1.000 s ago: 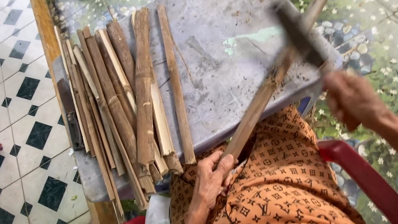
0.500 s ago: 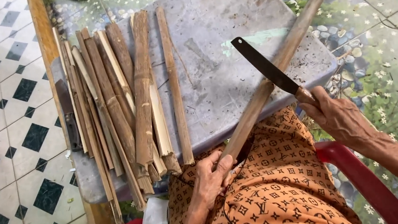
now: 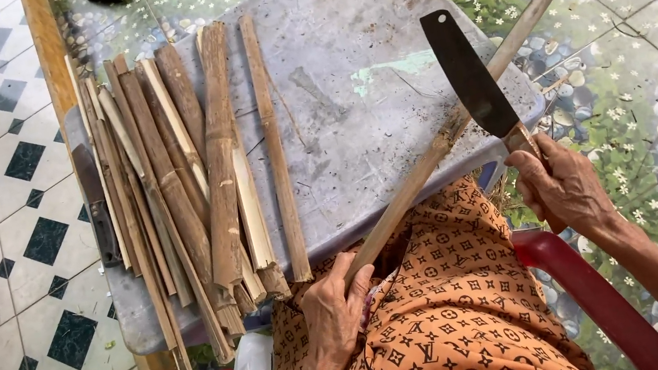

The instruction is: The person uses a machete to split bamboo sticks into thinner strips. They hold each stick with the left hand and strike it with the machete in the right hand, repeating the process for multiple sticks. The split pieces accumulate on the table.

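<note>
Two bare hands at work: left hand [image 3: 332, 310] clenched round the near end of a long pale bamboo stick [image 3: 441, 142], which slants up across the right edge of the grey stone slab desk [image 3: 358, 81] to its far right corner. Right hand [image 3: 563, 185] fingers grip the wooden handle of a dark broad-bladed cleaver [image 3: 470, 75], blade resting on the stick mid-length. Pile of split brown bamboo strips [image 3: 186, 177] lies along the desk's left side. Orange patterned cloth [image 3: 437, 314] covers the lap; red plastic chair arm [image 3: 584, 287] near right.
</note>
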